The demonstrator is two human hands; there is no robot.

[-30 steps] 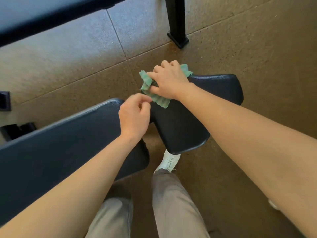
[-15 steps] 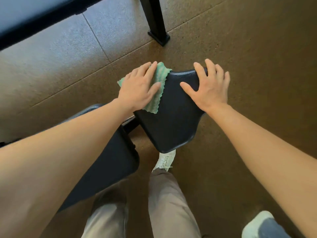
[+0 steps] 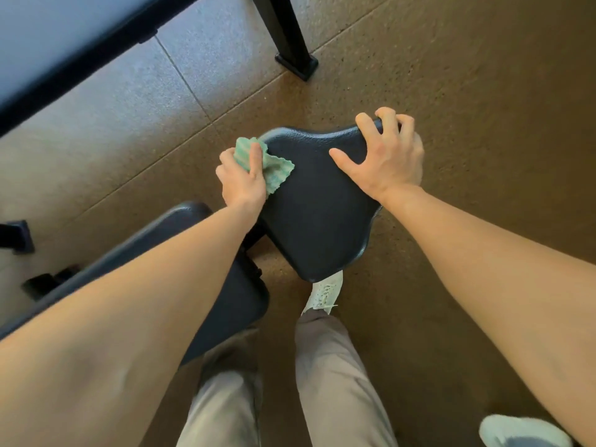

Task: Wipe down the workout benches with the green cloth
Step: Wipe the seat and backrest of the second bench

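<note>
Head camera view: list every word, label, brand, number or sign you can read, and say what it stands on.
None to read: the seat pad, back pad, green cloth, white shoe and floor show no writing.

A: We're gripping the green cloth (image 3: 275,171) in our left hand (image 3: 240,183), pressing it against the seat pad (image 3: 316,221) at its left edge.
B: And we're clutching its far corner with our right hand (image 3: 388,162).
</note>
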